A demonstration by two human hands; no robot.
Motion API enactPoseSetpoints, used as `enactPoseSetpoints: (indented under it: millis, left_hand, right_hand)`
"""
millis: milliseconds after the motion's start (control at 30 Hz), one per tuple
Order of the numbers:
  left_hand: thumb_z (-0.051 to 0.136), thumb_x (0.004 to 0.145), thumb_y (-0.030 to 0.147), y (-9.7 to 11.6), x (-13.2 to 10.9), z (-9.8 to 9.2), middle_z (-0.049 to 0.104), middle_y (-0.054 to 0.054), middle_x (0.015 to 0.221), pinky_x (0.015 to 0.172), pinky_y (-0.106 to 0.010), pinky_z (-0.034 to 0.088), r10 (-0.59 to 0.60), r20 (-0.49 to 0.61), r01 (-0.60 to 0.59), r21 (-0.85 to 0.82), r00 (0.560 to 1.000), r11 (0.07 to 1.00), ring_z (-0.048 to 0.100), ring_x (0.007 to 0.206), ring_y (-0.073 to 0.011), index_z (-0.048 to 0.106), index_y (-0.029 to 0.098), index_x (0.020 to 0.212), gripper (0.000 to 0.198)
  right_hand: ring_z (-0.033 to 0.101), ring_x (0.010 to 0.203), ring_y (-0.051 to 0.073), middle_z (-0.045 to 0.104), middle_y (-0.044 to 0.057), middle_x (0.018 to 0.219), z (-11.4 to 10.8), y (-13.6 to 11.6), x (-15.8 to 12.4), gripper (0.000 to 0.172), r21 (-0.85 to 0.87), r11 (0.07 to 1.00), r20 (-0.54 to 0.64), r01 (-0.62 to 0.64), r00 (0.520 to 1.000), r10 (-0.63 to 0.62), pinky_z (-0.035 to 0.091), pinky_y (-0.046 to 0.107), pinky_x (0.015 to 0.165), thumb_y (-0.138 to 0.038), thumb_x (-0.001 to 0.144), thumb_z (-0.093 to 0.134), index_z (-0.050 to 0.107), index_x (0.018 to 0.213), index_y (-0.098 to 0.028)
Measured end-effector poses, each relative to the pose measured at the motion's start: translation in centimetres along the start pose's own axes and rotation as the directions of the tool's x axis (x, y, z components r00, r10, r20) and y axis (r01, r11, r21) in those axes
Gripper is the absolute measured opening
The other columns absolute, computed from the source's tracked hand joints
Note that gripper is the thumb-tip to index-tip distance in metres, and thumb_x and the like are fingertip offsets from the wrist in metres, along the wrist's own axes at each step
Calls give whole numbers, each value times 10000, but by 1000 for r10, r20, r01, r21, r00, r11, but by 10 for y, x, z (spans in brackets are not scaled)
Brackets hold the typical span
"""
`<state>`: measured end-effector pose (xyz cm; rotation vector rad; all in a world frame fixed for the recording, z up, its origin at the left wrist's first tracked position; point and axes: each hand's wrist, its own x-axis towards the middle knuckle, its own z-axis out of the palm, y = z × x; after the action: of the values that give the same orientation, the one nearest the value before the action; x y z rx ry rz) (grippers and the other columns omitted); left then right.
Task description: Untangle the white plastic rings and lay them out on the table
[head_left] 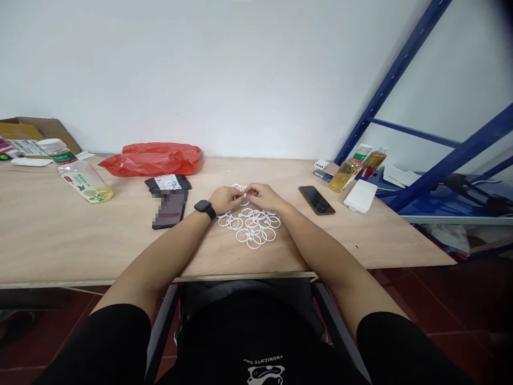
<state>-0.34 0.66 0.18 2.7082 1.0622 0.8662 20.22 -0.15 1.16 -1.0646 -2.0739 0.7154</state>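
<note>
Work on one white ring looks unfinished, the left hand and right hand pinching it between them over the tabletop, while other white rings lie heaped nearer the body, done or waiting unclear

Rings: plain white, as I see them; worktop: pale tan, faint wood grain; bag: bright red; wristwatch: black, strap included; phone: black screen, brownish edge; bottle near the bag: clear, white cap, green-and-white labelling, yellowish base; bottle near the phone: amber contents, green band, white cap; rack: deep blue; wall: white; floor tiles: dark red, paler joint lines; shirt: black, white print.
</note>
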Motion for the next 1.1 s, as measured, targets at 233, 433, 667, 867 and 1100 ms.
enactPoseSetpoints:
  millis: [233,433,667,867,1100]
  left_hand:
    - [529,893,338,2,0,2,717,-48,752,632,-256,399,79,7,-79,56,997,995,607,666,-147,748,178,845,276]
    - [530,889,340,-1,-1,3,725,-48,766,640,-257,410,111,10,-111,30,994,993,621,679,-149,744,176,844,274]
    - [538,830,274,4,1,4,709,-41,721,616,-270,402,107,48,-109,47,993,993,604,642,-156,732,179,785,220]
    - [529,822,263,9,2,3,676,-33,665,596,-266,379,73,47,-75,57,996,996,572,614,-150,685,176,705,214]
    - [521,826,242,11,4,1,669,-25,668,594,-246,379,39,31,-38,-43,999,998,550,589,-129,685,161,740,202]
  right_hand:
    - [502,586,94,638,-8,687,0,-5,-1,194,-28,999,-17,19,1000,-20,386,215,575,-190,707,585,712,848,-152]
    - [510,596,99,635,-4,695,3,-5,-2,201,-57,998,-47,33,998,-35,387,219,584,-175,674,580,709,827,-153]
    - [455,567,99,539,-46,597,10,-12,-1,108,-87,996,-76,14,997,-21,346,219,568,-179,612,570,621,707,-170]
    - [437,587,111,508,-46,598,10,-18,-1,49,-128,991,-92,36,995,-48,330,231,586,-175,603,525,521,648,-193]
    - [435,576,114,505,-49,600,12,-15,0,69,-126,992,-145,32,988,-50,325,236,583,-183,622,513,496,686,-204]
